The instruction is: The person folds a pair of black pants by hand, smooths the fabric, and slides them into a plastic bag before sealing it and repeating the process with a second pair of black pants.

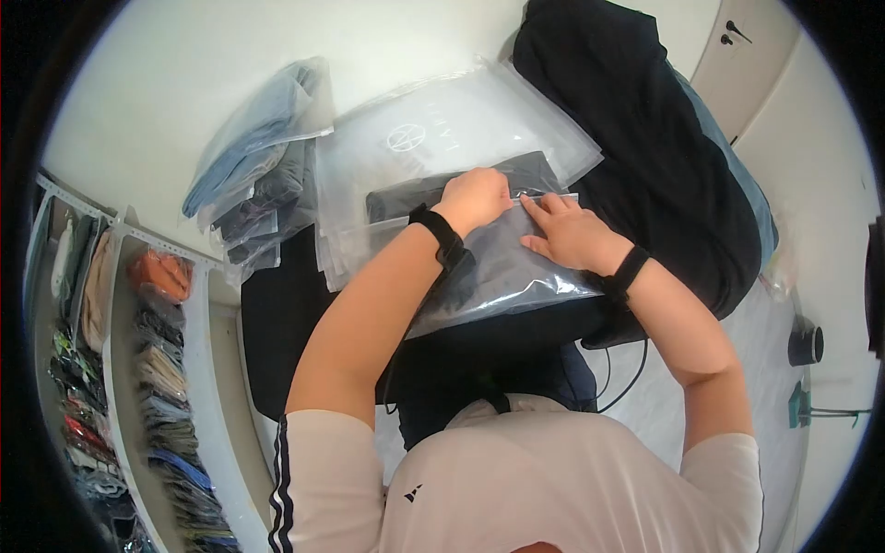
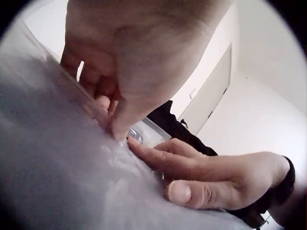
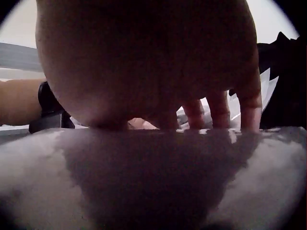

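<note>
A clear plastic zip bag with dark grey folded cloth inside lies on the black surface before me. My left hand pinches its far edge between thumb and fingers; the left wrist view shows the thumb and fingertips meeting at the plastic. Close beside it, my right hand presses on the same edge with straight, spread fingers. In the right wrist view those fingers stand on the shiny bag. Dark grey cloth also shows just beyond the edge.
Frosted bags with a printed logo lie beyond the hands. Bagged jeans and dark garments are piled at the back left. Black cloth is heaped at right. Shelves of bagged clothes stand on the left.
</note>
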{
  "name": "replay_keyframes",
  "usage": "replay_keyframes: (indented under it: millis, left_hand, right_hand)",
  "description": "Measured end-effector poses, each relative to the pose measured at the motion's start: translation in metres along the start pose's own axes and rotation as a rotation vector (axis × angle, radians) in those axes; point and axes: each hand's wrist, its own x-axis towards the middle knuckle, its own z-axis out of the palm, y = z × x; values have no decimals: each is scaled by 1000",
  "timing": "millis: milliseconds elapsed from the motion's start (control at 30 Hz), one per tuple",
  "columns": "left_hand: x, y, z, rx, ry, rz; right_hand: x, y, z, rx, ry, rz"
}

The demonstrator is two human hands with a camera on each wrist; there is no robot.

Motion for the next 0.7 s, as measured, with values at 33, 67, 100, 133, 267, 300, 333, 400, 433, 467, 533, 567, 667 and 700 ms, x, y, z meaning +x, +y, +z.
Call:
replay_keyframes:
  millis: [33, 67, 100, 133, 267, 300, 333, 400, 433, 467, 533, 567, 667, 700]
  left_hand:
    - [1, -1, -1, 52, -13, -12]
    - [1, -4, -4, 51, -15, -14]
    - [2, -11, -7, 56, -48, -19]
    - [3, -22, -11, 62, -82, -23]
    - [-24, -70, -47, 94, -157, 180]
    - [-37, -75, -63, 78, -207, 53]
    - [-51, -83, -76, 62, -255, -75]
    - [-82, -109, -97, -23, -294, -191]
    - [-97, -117, -107, -113, -333, -294]
    - [-111, -123, -114, -72, -360, -377]
    - [-135, -127, -111, -365, -273, -485]
    - [-141, -130, -106, -360, -263, -495]
    - [-151, -123, -85, -309, -166, -410]
    - [-157, -114, -79, -101, 193, -261]
  right_hand:
    - [0, -2, 0, -21, -25, 25]
    - [-1, -4, -1, -20, -27, 23]
    - [-1, -5, -4, -27, -59, 55]
    - [0, -6, -6, -33, -91, 87]
    - [0, -5, -3, -23, -87, 98]
    - [0, -5, -5, -16, -95, 103]
    - [0, -5, -6, -9, -101, 106]
    - [-2, -6, -6, -2, -88, 87]
    - [-4, -7, -8, -21, -68, 84]
    - [-4, -8, -8, -39, -45, 81]
    - [-4, -8, -6, -43, -19, 51]
    - [-4, -10, -8, -44, -27, 62]
    - [-3, -7, -5, -28, -49, 74]
    - [-2, -4, -3, -18, -53, 74]
